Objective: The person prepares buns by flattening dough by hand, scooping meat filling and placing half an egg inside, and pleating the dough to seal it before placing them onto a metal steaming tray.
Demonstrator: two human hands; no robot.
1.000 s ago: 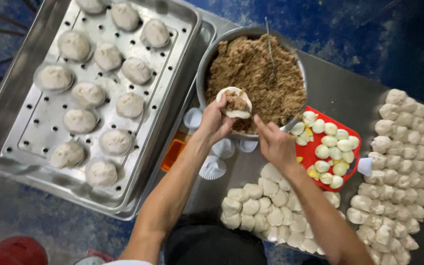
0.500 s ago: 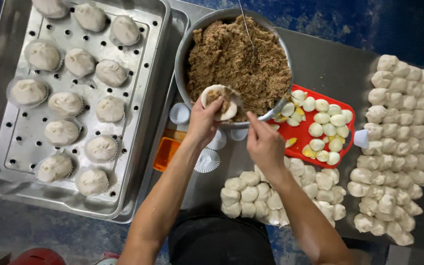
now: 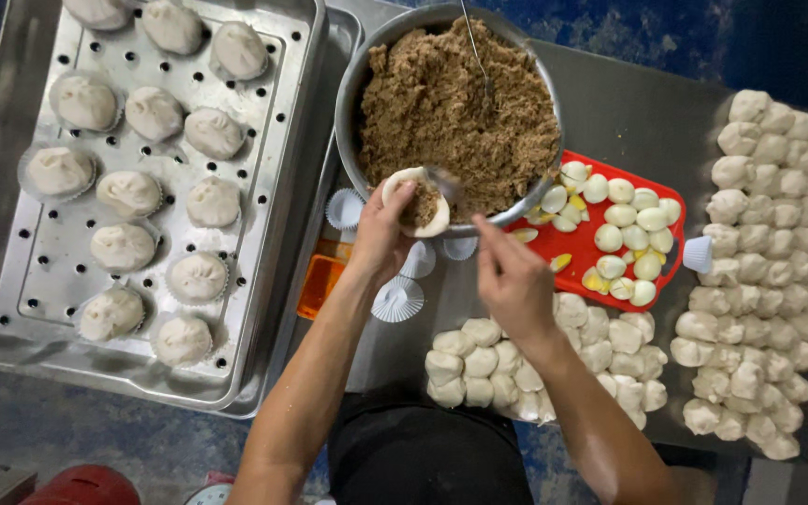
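Dough wrapper in left hand, dark tabletop, blue floor

Brown filling in a grey metal bowl, white dough pieces, a red tray.

Filled dough round in left hand

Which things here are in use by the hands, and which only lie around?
In use: left hand cupping round white dough wrapper; right hand with metal spoon; steel bowl of brown filling.

Lying around: perforated steel tray, red tray of egg pieces, white paper cups.
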